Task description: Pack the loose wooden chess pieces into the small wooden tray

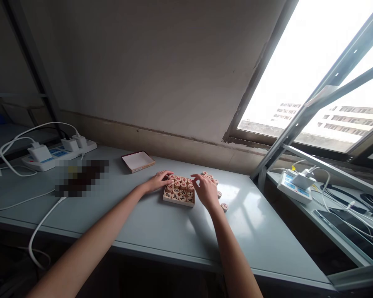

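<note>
A small wooden box (178, 201) lies on the grey table (161, 231), filled with several round wooden chess pieces (180, 188) marked with characters. My left hand (158, 181) rests against the box's left far corner, fingers curled at its edge. My right hand (205, 189) hovers over the box's right side, fingers bent and apart, fingertips near the pieces; whether it pinches one is hidden. Several loose pieces (221, 199) lie on the table just right of that hand.
The box's lid (138, 161) lies open-side up at the back. A white power strip (54, 154) with chargers and cables sits far left, beside a blurred dark object (81, 177). A second table with another power strip (294, 186) and cables stands right, under the window.
</note>
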Available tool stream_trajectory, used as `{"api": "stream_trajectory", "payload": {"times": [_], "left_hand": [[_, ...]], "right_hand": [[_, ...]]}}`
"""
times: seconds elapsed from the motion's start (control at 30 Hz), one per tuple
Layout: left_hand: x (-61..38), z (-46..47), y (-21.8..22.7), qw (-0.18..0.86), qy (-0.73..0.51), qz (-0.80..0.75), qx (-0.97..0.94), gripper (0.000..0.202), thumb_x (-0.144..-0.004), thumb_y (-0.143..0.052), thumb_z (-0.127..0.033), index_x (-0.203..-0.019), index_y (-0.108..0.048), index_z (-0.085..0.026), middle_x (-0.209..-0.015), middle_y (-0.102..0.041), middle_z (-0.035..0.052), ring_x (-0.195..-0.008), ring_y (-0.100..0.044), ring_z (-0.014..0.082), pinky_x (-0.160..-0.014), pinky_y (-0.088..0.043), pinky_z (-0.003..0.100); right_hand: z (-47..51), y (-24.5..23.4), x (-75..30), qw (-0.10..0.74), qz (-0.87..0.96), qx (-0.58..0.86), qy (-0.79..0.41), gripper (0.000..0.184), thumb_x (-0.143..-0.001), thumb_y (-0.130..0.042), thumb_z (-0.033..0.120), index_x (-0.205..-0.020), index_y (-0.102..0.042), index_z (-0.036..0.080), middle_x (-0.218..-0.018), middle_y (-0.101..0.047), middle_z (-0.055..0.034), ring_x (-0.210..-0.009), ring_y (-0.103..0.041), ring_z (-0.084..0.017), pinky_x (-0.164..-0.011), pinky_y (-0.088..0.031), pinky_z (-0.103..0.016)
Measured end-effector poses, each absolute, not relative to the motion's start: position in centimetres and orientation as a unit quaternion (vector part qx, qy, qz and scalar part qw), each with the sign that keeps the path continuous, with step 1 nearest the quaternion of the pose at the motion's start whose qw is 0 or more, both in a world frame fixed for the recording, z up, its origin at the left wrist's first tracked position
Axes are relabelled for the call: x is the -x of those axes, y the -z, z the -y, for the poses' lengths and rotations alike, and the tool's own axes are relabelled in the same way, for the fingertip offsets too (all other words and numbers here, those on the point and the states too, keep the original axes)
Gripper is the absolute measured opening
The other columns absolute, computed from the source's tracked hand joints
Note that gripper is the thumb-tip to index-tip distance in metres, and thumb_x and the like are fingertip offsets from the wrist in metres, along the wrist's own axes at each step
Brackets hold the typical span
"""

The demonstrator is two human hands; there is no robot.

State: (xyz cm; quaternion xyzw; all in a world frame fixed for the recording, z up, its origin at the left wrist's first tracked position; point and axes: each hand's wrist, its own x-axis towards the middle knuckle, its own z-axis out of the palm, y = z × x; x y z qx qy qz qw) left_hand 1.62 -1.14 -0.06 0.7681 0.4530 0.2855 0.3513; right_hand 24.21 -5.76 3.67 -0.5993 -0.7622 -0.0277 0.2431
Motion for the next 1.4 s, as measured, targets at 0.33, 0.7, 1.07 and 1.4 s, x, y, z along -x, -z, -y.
{"api": "stream_trajectory", "payload": {"times": [0.33,0.7,1.07,1.4], "left_hand": [[-1.5,1.7,-0.6,0.372,-0.268,-0.451,-0.766,0.060,-0.075,-0.049,-0.059,-0.126,-0.043,-0.028,-0.134,-0.041,0.0061,-0.124,-0.036,0.0269,-0.100,-0.033,0.036],[-1.4,1.6,-0.5,0.338,-0.251,-0.447,-0.790,0.062,-0.072,-0.053,-0.060,-0.125,-0.043,-0.030,-0.131,-0.043,0.0058,-0.123,-0.036,0.0270,-0.101,-0.031,0.037],[-1.2,1.1,-0.1,0.373,-0.269,-0.412,-0.787,0.059,-0.072,-0.057,-0.050,-0.124,-0.045,-0.027,-0.131,-0.043,0.0072,-0.120,-0.040,0.0254,-0.099,-0.035,0.037],[-1.0,1.2,-0.2,0.364,-0.264,-0.421,-0.787,0.056,-0.073,-0.055,-0.051,-0.124,-0.046,-0.029,-0.131,-0.043,0.0052,-0.122,-0.037,0.0259,-0.102,-0.032,0.038]], "right_hand": [[5.4,-3.0,-27.4,0.029,0.592,0.805,0.018,0.036,-0.076,-0.041,0.005,-0.106,-0.057,0.015,-0.109,-0.054,-0.0148,-0.103,-0.047,-0.026,-0.067,-0.040,-0.030],[5.0,-2.6,-28.5,0.085,0.633,0.769,0.006,0.034,-0.079,-0.038,0.010,-0.105,-0.060,0.016,-0.103,-0.058,-0.0124,-0.100,-0.053,-0.024,-0.070,-0.042,-0.029],[6.6,-3.9,-23.5,0.289,0.838,0.451,-0.109,0.021,-0.085,-0.047,0.032,-0.101,-0.059,0.025,-0.100,-0.059,-0.0026,-0.081,-0.057,-0.013,-0.068,-0.043,-0.023],[6.9,-3.0,-21.7,0.257,0.866,0.421,-0.084,0.016,-0.084,-0.049,0.021,-0.093,-0.061,0.025,-0.104,-0.058,-0.0024,-0.091,-0.055,-0.014,-0.078,-0.042,-0.026]]}}
